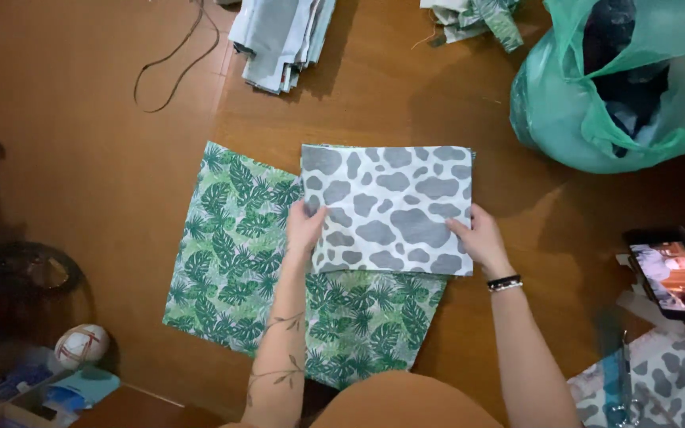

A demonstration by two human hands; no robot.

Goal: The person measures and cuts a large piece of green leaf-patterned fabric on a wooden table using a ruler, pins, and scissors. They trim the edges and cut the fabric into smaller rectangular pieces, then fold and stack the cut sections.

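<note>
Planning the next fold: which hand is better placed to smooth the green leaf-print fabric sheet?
Probably left. The left hand rests at the grey-spotted folded cloth's edge, over the green leaf-print fabric sheet; the right hand sits away from it.

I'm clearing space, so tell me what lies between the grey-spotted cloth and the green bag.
Only bare wooden table shows between the spotted cloth and the green bag, in the head view.
</note>
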